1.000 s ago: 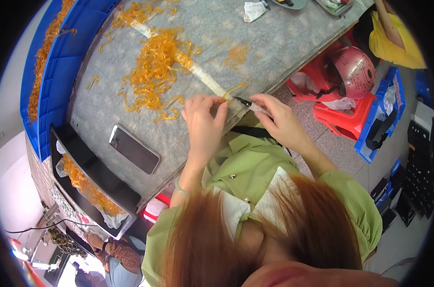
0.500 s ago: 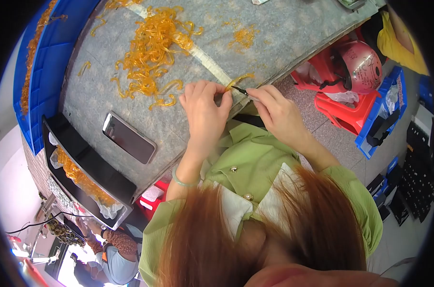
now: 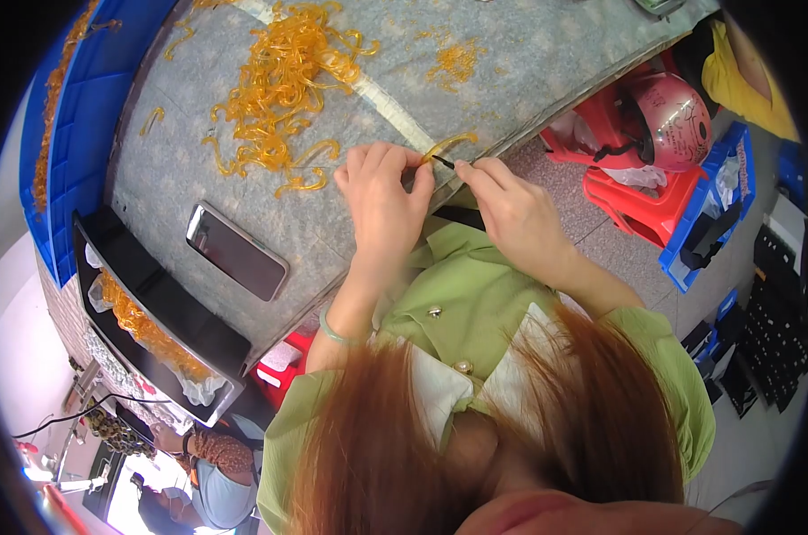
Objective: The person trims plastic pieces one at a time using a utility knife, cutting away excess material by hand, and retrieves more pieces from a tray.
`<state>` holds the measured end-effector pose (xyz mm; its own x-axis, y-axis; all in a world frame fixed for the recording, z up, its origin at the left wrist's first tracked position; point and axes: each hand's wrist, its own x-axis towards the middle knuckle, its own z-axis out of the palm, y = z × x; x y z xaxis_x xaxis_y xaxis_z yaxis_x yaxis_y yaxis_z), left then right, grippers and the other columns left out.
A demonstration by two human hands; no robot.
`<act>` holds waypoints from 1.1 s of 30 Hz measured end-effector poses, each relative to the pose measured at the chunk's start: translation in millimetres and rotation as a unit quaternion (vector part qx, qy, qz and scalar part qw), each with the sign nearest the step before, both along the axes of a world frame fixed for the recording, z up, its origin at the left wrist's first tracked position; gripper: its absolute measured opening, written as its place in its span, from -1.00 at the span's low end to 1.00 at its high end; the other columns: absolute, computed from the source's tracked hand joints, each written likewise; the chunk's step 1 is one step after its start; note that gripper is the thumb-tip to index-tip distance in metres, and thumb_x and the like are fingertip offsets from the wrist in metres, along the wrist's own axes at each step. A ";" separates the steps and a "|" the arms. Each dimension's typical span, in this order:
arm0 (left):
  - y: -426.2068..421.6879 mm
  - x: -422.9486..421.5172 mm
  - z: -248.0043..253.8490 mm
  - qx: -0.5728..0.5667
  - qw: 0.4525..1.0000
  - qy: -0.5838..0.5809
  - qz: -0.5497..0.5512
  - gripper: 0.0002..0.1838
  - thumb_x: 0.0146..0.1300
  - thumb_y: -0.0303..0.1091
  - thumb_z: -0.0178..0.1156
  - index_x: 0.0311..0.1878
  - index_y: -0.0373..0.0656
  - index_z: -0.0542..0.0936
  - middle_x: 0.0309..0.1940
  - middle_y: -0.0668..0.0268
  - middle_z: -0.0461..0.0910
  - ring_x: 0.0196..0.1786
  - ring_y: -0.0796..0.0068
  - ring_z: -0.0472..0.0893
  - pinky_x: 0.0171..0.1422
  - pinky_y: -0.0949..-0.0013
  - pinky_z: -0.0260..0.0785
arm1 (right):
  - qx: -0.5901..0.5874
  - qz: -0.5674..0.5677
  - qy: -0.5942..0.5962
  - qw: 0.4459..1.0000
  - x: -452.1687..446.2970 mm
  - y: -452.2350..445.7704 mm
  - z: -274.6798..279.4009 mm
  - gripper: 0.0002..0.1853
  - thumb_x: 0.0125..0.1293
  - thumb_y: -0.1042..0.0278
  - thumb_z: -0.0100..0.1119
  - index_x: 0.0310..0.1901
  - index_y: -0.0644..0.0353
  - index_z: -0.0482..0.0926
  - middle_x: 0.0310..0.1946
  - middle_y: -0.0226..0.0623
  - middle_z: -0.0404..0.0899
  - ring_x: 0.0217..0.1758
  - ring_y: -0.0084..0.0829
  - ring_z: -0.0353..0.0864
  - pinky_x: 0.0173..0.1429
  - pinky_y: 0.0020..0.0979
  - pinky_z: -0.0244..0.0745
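Pinched in the fingers of my left hand (image 3: 384, 192) is one curved, see-through amber plastic piece (image 3: 455, 142), its free end pointing right over the table's edge. My right hand (image 3: 515, 209) grips a slim black-tipped tool (image 3: 443, 162), mostly covered by the fingers. The tip meets the amber piece close to my left fingertips; the exact kind of tool cannot be made out. Left of my hands lies a tangled heap of similar amber pieces (image 3: 279, 89) on the grey table (image 3: 332, 232). Small amber scraps (image 3: 455, 64) are scattered beyond my hands.
A phone (image 3: 237, 251) lies on the table at left. Beside it are a black tray (image 3: 163, 303) with bagged amber pieces and a blue bin (image 3: 92, 116). To the right are a pink helmet (image 3: 667, 120) and a red stool (image 3: 631, 205). Another person (image 3: 221, 486) sits lower left.
My right hand has shifted slightly, and its fingers now cover more of the tool. My left hand keeps its pinch on the amber piece. The view has moved a little.
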<state>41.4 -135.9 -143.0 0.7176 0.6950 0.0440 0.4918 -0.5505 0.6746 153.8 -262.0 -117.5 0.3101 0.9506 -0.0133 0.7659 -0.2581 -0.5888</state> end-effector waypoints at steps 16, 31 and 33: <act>-10.1 -1.5 -16.0 0.073 0.994 -0.068 0.032 -0.88 -0.09 -0.40 0.30 -0.48 -0.12 0.54 -0.45 0.36 0.49 -0.14 0.28 0.42 0.01 0.22 0.09 | 0.005 -0.006 -0.083 0.996 -16.6 -6.2 -9.4 -0.57 0.00 0.55 0.05 0.00 0.31 0.43 -0.28 -0.27 0.43 -0.41 -0.32 0.54 -0.40 -0.37 0.51; 5.9 -66.5 7.1 -0.525 0.710 -0.436 0.175 -0.89 0.18 -0.61 0.02 -0.28 -0.16 0.41 -0.19 0.28 0.49 -0.27 0.42 0.56 -0.11 0.38 0.42 | 0.101 -0.123 0.157 0.975 -11.2 28.6 4.9 -0.72 0.11 0.43 0.19 -0.11 0.21 0.47 -0.30 -0.14 0.48 -0.23 -0.09 0.53 -0.24 -0.25 0.45; 12.4 -89.5 0.7 -0.578 0.650 -0.472 0.144 -0.78 0.19 -0.60 -0.02 -0.10 -0.16 0.39 -0.19 0.28 0.49 -0.25 0.44 0.55 -0.08 0.37 0.41 | 0.084 -0.055 0.150 0.984 -11.0 55.1 0.3 -0.76 0.13 0.38 0.17 -0.16 0.22 0.47 -0.30 -0.15 0.49 -0.24 -0.09 0.53 -0.26 -0.22 0.44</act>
